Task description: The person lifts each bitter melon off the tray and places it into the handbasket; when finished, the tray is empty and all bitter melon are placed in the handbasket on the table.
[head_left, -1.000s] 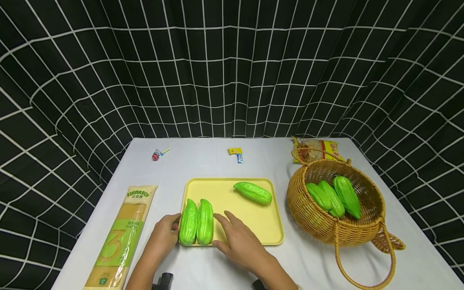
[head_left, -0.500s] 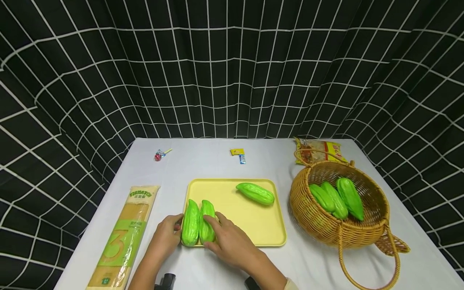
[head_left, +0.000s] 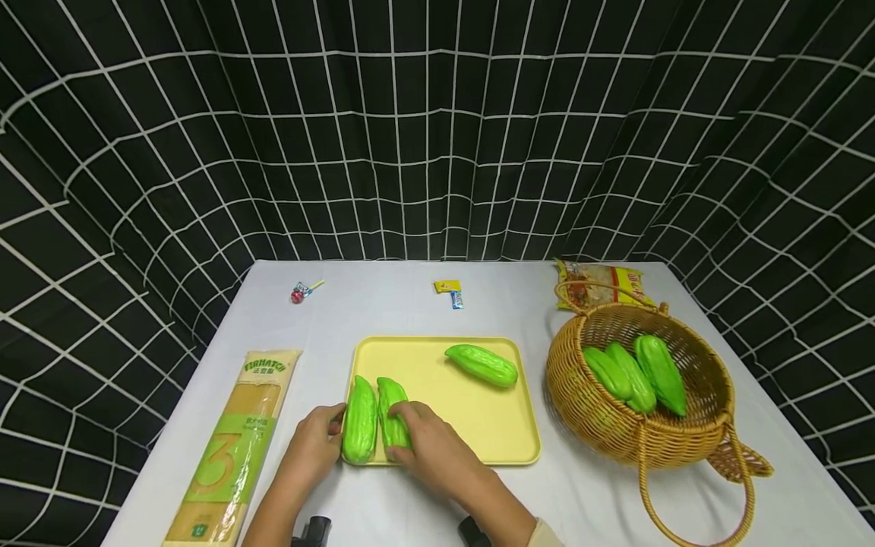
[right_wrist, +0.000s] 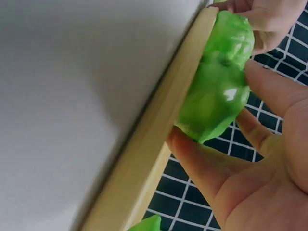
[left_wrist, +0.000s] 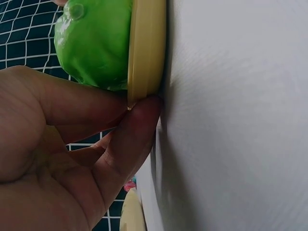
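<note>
Two glossy, bumpy green bitter melons lie lengthwise at the left end of a yellow tray [head_left: 472, 444]. In the head view my right hand [head_left: 440, 448] grips the right bitter melon [head_left: 392, 414], covering part of its right side. The right wrist view shows the thumb [right_wrist: 192, 149] low by the tray rim and fingers across the melon's far side. At the tray's left edge, beside the left bitter melon [head_left: 359, 422], is my left hand [head_left: 311, 444]. Its thumb and a finger pinch the tray rim [left_wrist: 144, 53]. A third bitter melon [head_left: 481, 365] lies slanted at the tray's back right.
Right of the tray stands a wicker basket [head_left: 595, 433] holding several bitter melons, its front handle resting on the table. Behind it lies a yellow food packet [head_left: 625, 281]. A spaghetti pack [head_left: 232, 448] lies at left. Farther back are a lollipop [head_left: 298, 295] and small wrapped sweets [head_left: 447, 286].
My right hand has moved left from beside the right bitter melon and taken hold of it. That melon now leans slightly, with its near end farther right. The left hand stays at the tray's edge.
</note>
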The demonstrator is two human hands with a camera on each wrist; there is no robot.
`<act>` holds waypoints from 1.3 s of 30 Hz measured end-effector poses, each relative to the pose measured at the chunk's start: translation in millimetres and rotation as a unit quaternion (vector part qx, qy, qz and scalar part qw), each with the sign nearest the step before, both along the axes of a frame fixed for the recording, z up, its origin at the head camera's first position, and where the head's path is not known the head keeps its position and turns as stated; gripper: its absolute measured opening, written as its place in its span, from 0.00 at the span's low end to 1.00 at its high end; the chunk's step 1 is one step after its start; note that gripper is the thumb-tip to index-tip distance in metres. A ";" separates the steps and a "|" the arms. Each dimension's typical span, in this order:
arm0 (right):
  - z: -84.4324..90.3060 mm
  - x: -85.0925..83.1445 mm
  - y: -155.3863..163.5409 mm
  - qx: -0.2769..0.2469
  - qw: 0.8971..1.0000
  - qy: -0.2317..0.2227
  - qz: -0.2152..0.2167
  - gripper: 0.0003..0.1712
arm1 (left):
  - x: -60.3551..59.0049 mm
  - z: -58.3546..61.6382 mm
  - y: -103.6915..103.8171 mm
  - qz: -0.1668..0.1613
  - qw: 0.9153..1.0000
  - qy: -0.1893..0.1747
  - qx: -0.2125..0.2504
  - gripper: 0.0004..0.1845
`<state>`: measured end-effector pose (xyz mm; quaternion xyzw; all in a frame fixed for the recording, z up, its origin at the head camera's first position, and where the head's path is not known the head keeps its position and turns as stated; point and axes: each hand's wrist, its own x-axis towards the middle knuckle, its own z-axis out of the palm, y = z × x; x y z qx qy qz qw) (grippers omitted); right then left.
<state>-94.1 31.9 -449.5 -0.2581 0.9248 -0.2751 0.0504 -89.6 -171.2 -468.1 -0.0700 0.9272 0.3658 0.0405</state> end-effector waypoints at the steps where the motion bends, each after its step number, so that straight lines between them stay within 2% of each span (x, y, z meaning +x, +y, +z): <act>1: 1.0 -0.7 1.0 -0.003 1.000 -0.003 -0.002 0.25 | 0.1 -0.1 0.1 0.000 1.000 0.000 0.000 0.25; 7: 11.0 -3.4 18.5 -0.024 1.000 0.001 -0.020 0.23 | 0.9 -1.3 0.1 -0.001 1.000 -0.006 0.000 0.26; 12: 30.8 -7.2 51.5 -0.075 0.992 0.054 -0.087 0.25 | 1.1 -0.2 -0.3 -0.002 1.000 -0.010 0.002 0.26; 16: 49.5 -9.5 84.8 -0.103 0.974 0.124 -0.162 0.27 | 0.9 0.9 -1.9 -0.004 1.000 -0.012 0.000 0.25; 22: 70.1 -5.0 132.1 -0.141 0.936 0.194 -0.258 0.26 | 0.8 1.8 -1.9 -0.002 1.000 -0.016 0.003 0.26; 26: 73.1 -5.1 157.4 -0.141 0.910 0.239 -0.308 0.24 | 0.7 1.8 -1.3 -0.003 1.000 -0.011 0.002 0.26; 29: 68.5 -5.3 171.2 -0.124 0.898 0.250 -0.341 0.23 | 1.0 1.2 -1.5 -0.004 1.000 -0.006 0.001 0.27; 32: 62.9 -4.3 178.6 -0.105 0.893 0.240 -0.366 0.22 | 1.2 0.8 -1.5 -0.005 1.000 -0.004 0.001 0.27; 39: 60.9 -4.6 180.3 -0.068 0.893 0.212 -0.391 0.20 | 1.2 0.3 -1.0 -0.006 1.000 -0.003 0.001 0.26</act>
